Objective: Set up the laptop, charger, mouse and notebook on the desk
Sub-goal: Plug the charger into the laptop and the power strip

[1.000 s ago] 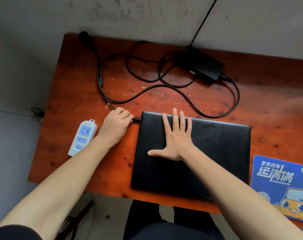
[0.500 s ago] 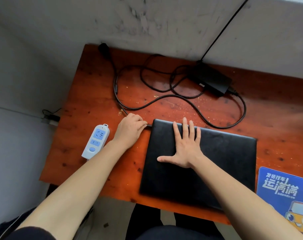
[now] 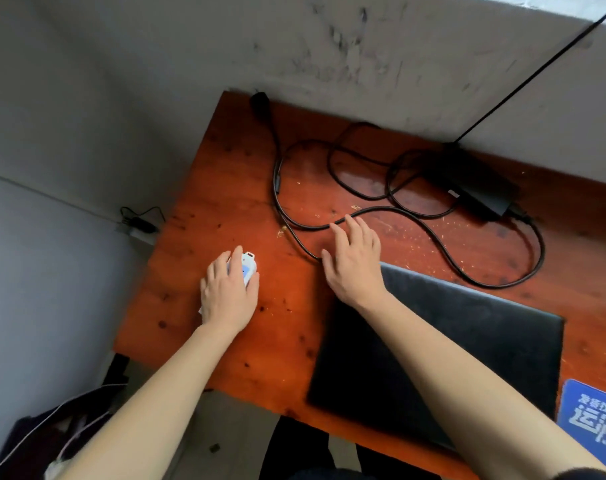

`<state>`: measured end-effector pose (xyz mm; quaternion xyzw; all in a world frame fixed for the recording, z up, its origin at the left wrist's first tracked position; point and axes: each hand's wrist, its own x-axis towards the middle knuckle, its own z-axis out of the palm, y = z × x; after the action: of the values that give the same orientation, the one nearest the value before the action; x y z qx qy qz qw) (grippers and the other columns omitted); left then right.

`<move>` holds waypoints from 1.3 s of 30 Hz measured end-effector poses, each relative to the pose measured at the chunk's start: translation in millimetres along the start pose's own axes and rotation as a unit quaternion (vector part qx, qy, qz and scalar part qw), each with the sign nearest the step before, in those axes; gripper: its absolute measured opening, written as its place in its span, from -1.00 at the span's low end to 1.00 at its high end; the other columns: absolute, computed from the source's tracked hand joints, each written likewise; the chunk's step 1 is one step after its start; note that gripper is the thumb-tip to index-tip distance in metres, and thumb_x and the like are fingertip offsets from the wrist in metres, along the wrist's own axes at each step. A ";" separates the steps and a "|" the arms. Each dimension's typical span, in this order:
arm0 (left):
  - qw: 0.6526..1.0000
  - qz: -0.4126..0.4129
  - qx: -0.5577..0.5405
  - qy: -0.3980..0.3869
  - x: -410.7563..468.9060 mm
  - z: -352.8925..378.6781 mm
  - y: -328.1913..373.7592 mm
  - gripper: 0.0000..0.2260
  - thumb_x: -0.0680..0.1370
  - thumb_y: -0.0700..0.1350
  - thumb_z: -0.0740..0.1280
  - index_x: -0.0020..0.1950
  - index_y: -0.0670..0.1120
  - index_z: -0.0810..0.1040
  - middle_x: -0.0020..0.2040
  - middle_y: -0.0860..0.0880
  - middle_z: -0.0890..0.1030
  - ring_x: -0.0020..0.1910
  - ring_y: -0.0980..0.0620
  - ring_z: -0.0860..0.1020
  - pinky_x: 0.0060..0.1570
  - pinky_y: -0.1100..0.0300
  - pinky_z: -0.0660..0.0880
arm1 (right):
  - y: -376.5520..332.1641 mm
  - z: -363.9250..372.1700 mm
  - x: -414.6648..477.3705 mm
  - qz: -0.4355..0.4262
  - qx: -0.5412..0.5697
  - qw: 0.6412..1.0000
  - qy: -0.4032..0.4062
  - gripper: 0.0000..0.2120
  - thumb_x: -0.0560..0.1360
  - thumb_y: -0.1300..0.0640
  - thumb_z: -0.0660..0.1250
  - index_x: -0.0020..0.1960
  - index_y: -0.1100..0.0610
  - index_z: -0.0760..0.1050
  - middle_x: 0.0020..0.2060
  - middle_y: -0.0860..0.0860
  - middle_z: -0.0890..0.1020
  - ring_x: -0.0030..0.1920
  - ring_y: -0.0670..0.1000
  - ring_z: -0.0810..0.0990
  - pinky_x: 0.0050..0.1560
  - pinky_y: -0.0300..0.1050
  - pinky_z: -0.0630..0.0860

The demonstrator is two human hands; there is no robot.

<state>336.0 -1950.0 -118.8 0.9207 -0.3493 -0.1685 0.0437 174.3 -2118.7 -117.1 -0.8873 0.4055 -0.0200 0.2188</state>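
Observation:
A closed black laptop (image 3: 467, 341) lies on the red-brown wooden desk (image 3: 225, 209), near its front edge. The black charger brick (image 3: 478, 188) sits at the back right, and its cable (image 3: 433, 233) loops across the desk. The cable's plug (image 3: 260, 102) rests at the back left corner. My left hand (image 3: 228, 296) is closed over a white power strip (image 3: 248, 268) left of the laptop. My right hand (image 3: 353, 261) is open with fingers spread, just past the laptop's far left corner and over the cable. It hides the cable's end by the laptop.
A blue mouse pad (image 3: 592, 417) with white lettering lies at the front right. The grey wall runs right behind the desk, with a black cord (image 3: 537, 71) going up it. A small adapter (image 3: 138, 223) hangs on the left wall. A dark bag (image 3: 52, 438) lies on the floor.
My left hand let go of the cable end at the laptop and moved left onto the white power strip. My right hand lifted off the laptop lid toward the cable. The view swung left.

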 end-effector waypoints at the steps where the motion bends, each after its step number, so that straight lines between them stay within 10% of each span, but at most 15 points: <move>1: 1.000 0.001 -0.008 -0.008 -0.8 1.1 -2.5 -0.45 0.63 0.10 0.21 0.57 -0.07 0.20 0.50 -0.14 0.34 0.46 -0.15 0.29 0.36 -0.12 0.36 | -9.6 0.9 12.1 -0.018 0.010 1.000 -0.004 -0.52 0.61 0.06 0.26 0.48 0.19 0.36 0.49 0.25 0.35 0.52 0.28 0.25 0.52 0.24 0.17; 14: 0.999 0.023 0.009 -0.036 9.0 -5.0 -12.7 -0.42 0.59 0.18 0.27 0.55 0.03 0.23 0.42 -0.02 0.42 0.36 -0.04 0.35 0.18 0.05 0.51 | -39.3 -1.1 53.3 -0.061 -0.026 0.995 -0.080 -0.67 0.70 0.00 0.12 0.34 0.13 0.48 -0.04 0.10 0.43 -0.06 0.22 0.49 -0.06 0.04 0.37; 20: 0.998 0.019 0.002 -0.052 18.4 -14.1 -7.9 -0.47 0.56 0.19 0.31 0.48 0.05 0.36 0.35 -0.01 0.43 0.31 -0.04 0.35 0.21 0.04 0.41 | -34.9 -44.3 31.3 -0.126 0.031 0.991 0.041 -0.75 0.67 0.13 0.24 0.27 0.20 0.54 -0.12 0.10 0.42 -0.19 0.12 0.45 -0.26 0.01 0.44; 27: 0.969 0.055 -0.231 0.068 40.1 -40.9 32.0 -0.75 0.57 -0.05 0.35 0.25 -0.02 0.58 0.24 -0.05 0.54 0.22 -0.05 0.50 0.07 0.18 0.42 | 8.2 -52.9 -21.6 -0.235 -0.071 0.969 0.039 -0.77 0.55 0.22 0.42 0.20 0.13 0.57 -0.09 0.10 0.55 -0.17 0.13 0.48 -0.18 0.01 0.40; 39: 0.929 -0.165 -0.332 0.007 100.0 -31.8 97.2 -0.32 0.48 0.19 0.39 0.51 0.00 0.27 0.38 -0.16 0.40 0.32 -0.16 0.44 0.26 0.04 0.37 | 102.2 -50.9 -91.8 -0.271 -0.122 0.953 -0.061 -0.67 0.57 0.09 0.39 0.33 0.05 0.57 -0.15 0.05 0.54 -0.19 0.09 0.50 -0.10 0.00 0.52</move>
<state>355.6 -2090.1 -97.7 0.8993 -0.1160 -0.2734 0.3211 29.2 -2129.7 -99.5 -0.9834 0.1351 0.0250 0.1190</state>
